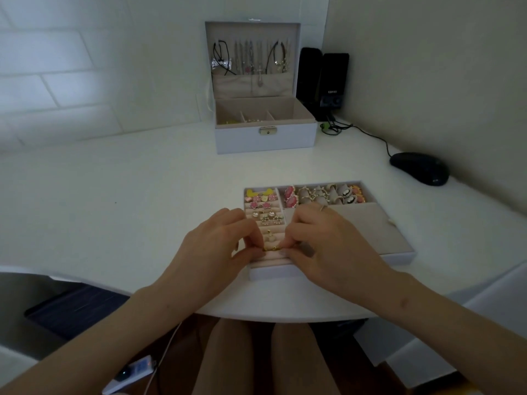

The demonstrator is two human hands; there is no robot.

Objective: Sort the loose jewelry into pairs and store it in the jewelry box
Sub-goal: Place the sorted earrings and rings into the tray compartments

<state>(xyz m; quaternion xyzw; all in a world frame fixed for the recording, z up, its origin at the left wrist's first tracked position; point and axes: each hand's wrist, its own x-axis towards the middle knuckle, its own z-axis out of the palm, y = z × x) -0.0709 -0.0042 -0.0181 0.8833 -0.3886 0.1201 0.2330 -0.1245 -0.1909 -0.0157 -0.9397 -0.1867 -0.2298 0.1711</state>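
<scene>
Head view.
A: Where are the hands?
B: Both are over the near left corner of the tray [399,254], which lies on the white surface [142,195]. The left hand [216,246] and right hand [328,249] meet fingertip to fingertip.
A: And each grip?
B: Clamped. Thumb and fingers of both hands pinch a small gold piece [272,248] between them, just above the padded slots. Whether it is one item or two, I cannot tell.
A: What else sits in the tray?
B: Pink and yellow studs [261,198] in the left column's slots, and larger pink earrings [289,193] in the far compartment.
A: The jewelry box [265,141]?
B: Farther back on the surface, lid upright, necklaces [251,57] hanging inside it, well apart from the tray.
</scene>
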